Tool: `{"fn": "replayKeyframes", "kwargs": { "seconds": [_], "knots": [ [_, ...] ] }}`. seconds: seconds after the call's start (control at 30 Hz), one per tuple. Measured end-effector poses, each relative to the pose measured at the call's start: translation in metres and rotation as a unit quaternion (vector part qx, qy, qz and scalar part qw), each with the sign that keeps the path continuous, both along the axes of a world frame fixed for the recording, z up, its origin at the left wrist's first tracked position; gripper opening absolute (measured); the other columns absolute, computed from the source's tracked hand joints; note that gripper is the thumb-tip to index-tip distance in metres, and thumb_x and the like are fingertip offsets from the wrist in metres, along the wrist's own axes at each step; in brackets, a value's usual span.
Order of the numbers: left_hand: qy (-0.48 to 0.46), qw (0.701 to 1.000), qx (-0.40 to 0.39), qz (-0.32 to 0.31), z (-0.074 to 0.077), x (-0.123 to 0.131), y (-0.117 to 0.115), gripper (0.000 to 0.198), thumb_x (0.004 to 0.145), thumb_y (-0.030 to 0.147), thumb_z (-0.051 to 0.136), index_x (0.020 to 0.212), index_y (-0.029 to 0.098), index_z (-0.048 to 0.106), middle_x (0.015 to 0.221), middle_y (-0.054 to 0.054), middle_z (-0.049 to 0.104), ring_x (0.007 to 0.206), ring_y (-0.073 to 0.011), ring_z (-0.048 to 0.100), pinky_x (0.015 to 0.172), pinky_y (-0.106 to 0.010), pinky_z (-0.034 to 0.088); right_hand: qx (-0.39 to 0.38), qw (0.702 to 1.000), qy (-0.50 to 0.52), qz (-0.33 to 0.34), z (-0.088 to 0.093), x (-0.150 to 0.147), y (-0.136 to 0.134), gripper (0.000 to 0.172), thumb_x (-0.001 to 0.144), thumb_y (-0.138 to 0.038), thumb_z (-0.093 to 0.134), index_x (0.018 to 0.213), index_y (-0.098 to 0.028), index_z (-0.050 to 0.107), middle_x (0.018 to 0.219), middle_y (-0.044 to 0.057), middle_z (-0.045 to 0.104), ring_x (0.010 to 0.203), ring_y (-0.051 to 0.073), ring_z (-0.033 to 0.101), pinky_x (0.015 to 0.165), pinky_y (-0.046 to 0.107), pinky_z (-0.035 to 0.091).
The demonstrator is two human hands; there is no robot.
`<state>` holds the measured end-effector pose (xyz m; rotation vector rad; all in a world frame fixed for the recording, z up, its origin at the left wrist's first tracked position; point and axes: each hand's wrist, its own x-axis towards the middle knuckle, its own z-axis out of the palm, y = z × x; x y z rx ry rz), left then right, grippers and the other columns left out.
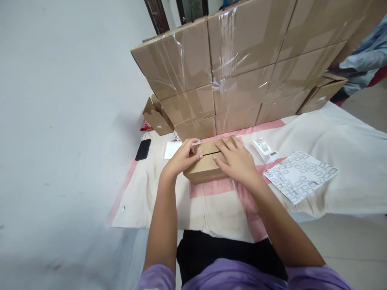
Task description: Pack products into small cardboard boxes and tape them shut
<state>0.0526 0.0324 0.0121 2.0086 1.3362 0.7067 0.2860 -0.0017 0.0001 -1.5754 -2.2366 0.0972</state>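
A small brown cardboard box (205, 170) lies on the cloth-covered table, with a narrow dark gap between its top flaps. My left hand (183, 156) rests on the left part of its top, thumb and fingers apart. On the right part of the top lies my right hand (236, 158), its fingers spread over the flaps. Both hands touch the box and neither is wrapped round it.
Stacked, taped cartons (242, 76) form a wall behind the box. A phone (143, 149) and white paper (172, 149) lie left. To the right are a white tape dispenser (263, 151), a patterned sheet (300, 176) and an open carton (321, 96). A person's sleeve (367, 54) shows far right.
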Motion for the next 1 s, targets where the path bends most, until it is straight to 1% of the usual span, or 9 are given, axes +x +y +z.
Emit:
{"fn": "replayKeyframes", "kwargs": {
  "seconds": [0.1,0.23,0.47,0.53,0.63,0.73,0.8,0.9,1.0],
  "knots": [
    [0.016,1.0,0.0,-0.004,0.002,0.004,0.0,0.041,0.092,0.03,0.063,0.132,0.023,0.055,0.117,-0.007,0.059,0.092,-0.0196,0.058,0.088,-0.036,0.048,0.002,1.0,0.003,-0.001,0.001,0.0,0.0,0.051,0.103,-0.048,0.042,0.143,-0.02,0.059,0.161,0.008,0.05,0.151,0.034,0.033,0.107,0.05,0.051],
    [0.024,0.999,0.027,0.011,0.001,0.011,-0.001,0.03,0.097,0.027,0.056,0.127,0.024,0.058,0.131,-0.008,0.058,0.11,-0.0229,0.059,0.098,-0.038,0.047,0.004,1.0,0.001,-0.001,0.001,0.0,0.0,0.05,0.103,-0.047,0.044,0.143,-0.021,0.059,0.16,0.008,0.05,0.152,0.033,0.033,0.11,0.049,0.049],
    [0.036,0.997,0.049,0.053,-0.004,0.017,0.003,0.025,0.097,0.029,0.055,0.122,0.025,0.06,0.131,-0.008,0.062,0.117,-0.0264,0.061,0.103,-0.043,0.046,0.003,1.0,0.005,-0.005,-0.002,0.0,0.002,0.051,0.102,-0.049,0.046,0.145,-0.023,0.058,0.16,0.006,0.051,0.153,0.033,0.032,0.11,0.049,0.049],
    [0.029,0.995,0.056,0.072,-0.004,0.019,-0.002,0.027,0.098,0.03,0.056,0.124,0.025,0.059,0.133,-0.009,0.063,0.121,-0.0275,0.06,0.105,-0.044,0.046,0.002,1.0,0.008,-0.007,-0.002,0.001,0.003,0.051,0.102,-0.049,0.047,0.145,-0.024,0.059,0.16,0.006,0.051,0.152,0.032,0.033,0.11,0.048,0.049],
    [0.054,0.993,0.091,0.061,-0.007,0.025,-0.023,0.038,0.098,0.04,0.06,0.133,0.023,0.057,0.14,-0.012,0.062,0.131,-0.0308,0.055,0.111,-0.047,0.042,0.004,1.0,0.014,-0.009,-0.003,0.001,0.004,0.05,0.102,-0.048,0.047,0.144,-0.024,0.059,0.16,0.006,0.051,0.151,0.031,0.034,0.109,0.048,0.05],
    [0.128,0.977,0.154,0.068,-0.017,0.03,-0.05,0.052,0.096,0.05,0.064,0.14,0.023,0.056,0.155,-0.014,0.052,0.137,-0.0377,0.048,0.115,-0.054,0.037,0.0,1.0,0.026,-0.008,-0.003,0.0,0.005,0.051,0.1,-0.047,0.05,0.143,-0.023,0.059,0.16,0.007,0.051,0.152,0.031,0.034,0.11,0.048,0.05],
    [0.158,0.966,0.182,0.092,-0.026,0.032,-0.062,0.059,0.095,0.052,0.065,0.145,0.023,0.056,0.159,-0.014,0.05,0.133,-0.041,0.048,0.113,-0.058,0.036,0.0,0.999,0.043,-0.007,-0.003,-0.002,0.005,0.051,0.098,-0.047,0.053,0.143,-0.022,0.06,0.159,0.008,0.052,0.151,0.031,0.035,0.112,0.049,0.049],
    [0.155,0.96,0.213,0.093,-0.037,0.03,-0.067,0.065,0.092,0.055,0.069,0.148,0.026,0.057,0.154,-0.01,0.058,0.124,-0.041,0.05,0.109,-0.058,0.038,0.025,0.996,0.086,0.001,-0.006,0.001,0.0,0.047,0.1,-0.043,0.051,0.139,-0.02,0.063,0.154,0.01,0.056,0.151,0.031,0.037,0.118,0.048,0.044],
    [0.123,0.955,0.252,0.093,-0.044,0.026,-0.061,0.058,0.089,0.056,0.072,0.14,0.029,0.065,0.144,-0.008,0.067,0.115,-0.0381,0.054,0.105,-0.056,0.042,0.048,0.983,0.176,-0.012,-0.024,0.029,-0.018,0.042,0.104,-0.04,0.045,0.136,-0.02,0.064,0.151,0.009,0.06,0.145,0.025,0.047,0.12,0.039,0.041]
  ]
}}
